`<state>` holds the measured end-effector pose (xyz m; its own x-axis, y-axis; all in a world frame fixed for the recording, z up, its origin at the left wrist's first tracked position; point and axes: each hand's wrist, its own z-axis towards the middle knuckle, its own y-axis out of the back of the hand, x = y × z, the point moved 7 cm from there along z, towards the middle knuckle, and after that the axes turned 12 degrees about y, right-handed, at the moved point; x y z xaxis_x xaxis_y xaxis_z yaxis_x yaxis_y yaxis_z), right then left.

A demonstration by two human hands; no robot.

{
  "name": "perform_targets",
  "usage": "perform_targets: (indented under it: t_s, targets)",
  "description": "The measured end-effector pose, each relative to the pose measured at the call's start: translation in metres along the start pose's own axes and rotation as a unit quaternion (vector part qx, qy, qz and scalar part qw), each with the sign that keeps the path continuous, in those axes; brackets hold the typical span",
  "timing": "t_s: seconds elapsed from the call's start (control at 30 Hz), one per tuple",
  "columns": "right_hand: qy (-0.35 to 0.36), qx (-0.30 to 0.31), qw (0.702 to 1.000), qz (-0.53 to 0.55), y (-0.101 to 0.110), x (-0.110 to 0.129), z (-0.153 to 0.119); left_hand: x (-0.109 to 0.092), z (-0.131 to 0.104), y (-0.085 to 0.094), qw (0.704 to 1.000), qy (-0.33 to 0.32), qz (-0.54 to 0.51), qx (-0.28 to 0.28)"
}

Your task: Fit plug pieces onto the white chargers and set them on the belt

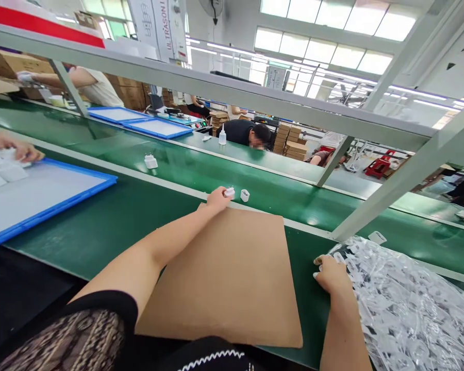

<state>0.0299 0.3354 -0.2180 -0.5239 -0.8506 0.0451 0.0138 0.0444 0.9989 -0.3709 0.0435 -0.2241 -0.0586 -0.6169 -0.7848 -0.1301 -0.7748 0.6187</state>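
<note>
My left hand [216,200] reaches past the far edge of a flat cardboard sheet [235,273]. Its fingers are closed on a white charger plug [229,192] over the green belt. Just right of that plug, another white charger [245,195] sits on the belt. My right hand [332,273] is at the left edge of a clear plastic bag [413,304] full of small whitish, translucent pieces. The fingers of this hand are curled, and whatever they hold is too small to make out.
Further up the green belt [193,175] is a white charger [150,162]; a white piece [377,237] lies behind the bag. At left, a co-worker's hand [27,152] is over white parts on a blue-rimmed tray [81,190]. A slanting metal post [386,190] rises behind the bag.
</note>
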Motion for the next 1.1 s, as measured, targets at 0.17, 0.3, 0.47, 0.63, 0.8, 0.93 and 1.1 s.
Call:
perform_targets:
  t_s: [0.17,0.3,0.47,0.63,0.8,0.93,1.1]
  targets:
    - [-0.032,-0.009,0.997,0.065,0.006,0.008,0.005,0.000,0.042,-0.001,0.996,0.048,0.046,-0.052]
    - [0.012,-0.058,0.997,0.055,0.022,0.019,-0.009,0.002,0.032,-0.007,0.984,0.073,0.054,-0.150]
    - [0.088,0.058,0.992,0.066,0.010,0.036,-0.027,-0.024,0.016,-0.029,0.979,-0.091,0.065,-0.168]
    - [0.050,0.079,0.988,0.124,0.002,0.033,-0.022,-0.022,0.027,-0.047,0.996,-0.041,0.077,-0.018]
    - [0.020,-0.053,0.996,0.067,0.022,0.016,-0.019,-0.038,-0.013,-0.033,0.993,-0.112,0.044,-0.002]
    - [-0.015,-0.006,0.999,0.039,0.010,0.004,-0.017,-0.047,-0.090,-0.023,0.979,-0.199,-0.008,0.053]
    - [0.055,-0.109,0.978,0.168,0.013,0.025,-0.003,-0.035,-0.186,-0.033,0.957,-0.234,-0.022,0.167]
